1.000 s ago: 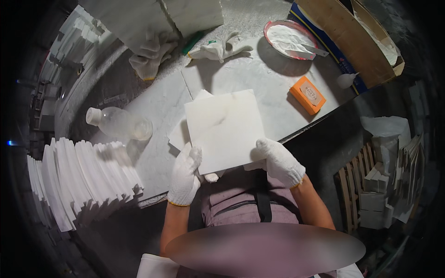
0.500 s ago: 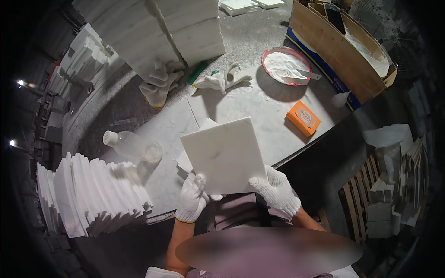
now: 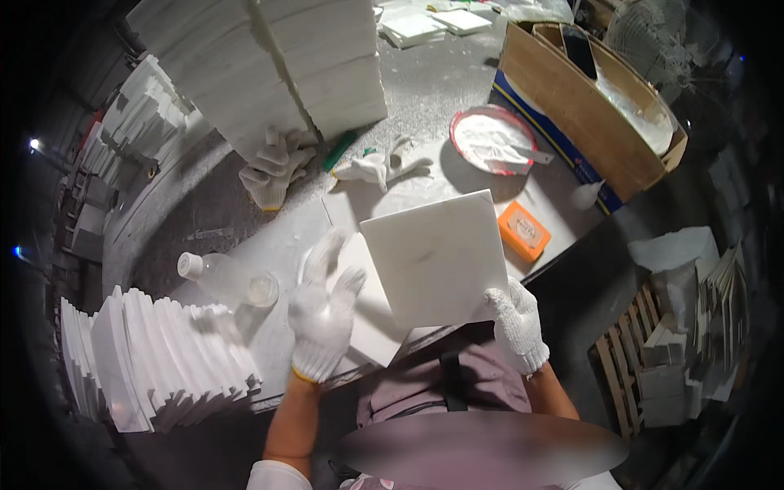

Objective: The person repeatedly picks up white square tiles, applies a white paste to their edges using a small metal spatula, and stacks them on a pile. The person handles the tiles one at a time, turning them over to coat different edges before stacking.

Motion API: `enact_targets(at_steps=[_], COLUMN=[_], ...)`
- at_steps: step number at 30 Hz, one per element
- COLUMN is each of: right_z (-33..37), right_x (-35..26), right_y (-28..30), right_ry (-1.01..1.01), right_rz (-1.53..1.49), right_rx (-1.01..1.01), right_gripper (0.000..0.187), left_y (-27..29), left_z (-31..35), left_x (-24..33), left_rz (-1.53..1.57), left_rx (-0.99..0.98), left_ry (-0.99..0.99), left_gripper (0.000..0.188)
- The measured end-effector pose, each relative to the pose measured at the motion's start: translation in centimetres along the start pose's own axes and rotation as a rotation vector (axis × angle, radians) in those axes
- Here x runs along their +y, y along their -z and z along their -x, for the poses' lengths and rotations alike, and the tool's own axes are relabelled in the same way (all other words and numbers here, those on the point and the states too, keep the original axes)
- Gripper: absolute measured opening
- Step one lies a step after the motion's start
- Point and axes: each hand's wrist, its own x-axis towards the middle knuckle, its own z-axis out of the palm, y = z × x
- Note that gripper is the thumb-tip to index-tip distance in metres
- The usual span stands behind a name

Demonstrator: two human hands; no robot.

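Observation:
A square white tile [image 3: 437,261] with faint grey marks is raised over the front edge of the worktable, tilted. My right hand [image 3: 518,327], in a white knit glove, grips it by its lower right edge, thumb on its face. Beneath it, a second white tile [image 3: 371,327] lies turned at an angle on the table, partly covered. My left hand [image 3: 321,318], gloved too, is open with fingers apart at this lower tile's left side; whether it touches the tile I cannot tell.
Left of me are a clear plastic bottle [image 3: 229,279] and a row of upright white tiles [image 3: 171,355]. Farther off lie spare gloves [image 3: 278,167], a red-rimmed bowl of white paste [image 3: 482,135] with a scraper, an orange box [image 3: 523,232] and a long cardboard box [image 3: 584,106].
My left hand has let go of the raised tile and moved left, its fingers spreading. With my right hand, the tile has shifted right, uncovering more of the tile below.

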Motion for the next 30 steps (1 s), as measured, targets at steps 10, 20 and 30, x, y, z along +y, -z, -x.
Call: enact_targets(at_steps=[10, 20, 30], right_z=[-5.0, -8.8, -17.1], right_x=[-2.1, -8.0, -7.5], right_y=[1.3, 4.5, 6.0], right_ry=[0.053, 0.218, 0.360], right_rz=[0.103, 0.228, 1.345], right_rx=[0.031, 0.255, 0.214], right_gripper=[0.033, 0.047, 0.042], left_y=[-6.3, -7.5, -8.5], left_z=[-13.2, -14.8, -14.1], left_x=[0.7, -0.9, -1.6], left_rz=[-0.176, 0.117, 0.131], left_rx=[-0.535, -0.312, -0.199], left_ry=[0.005, 0.135, 0.235], left_gripper=[0.046, 0.018, 0.022])
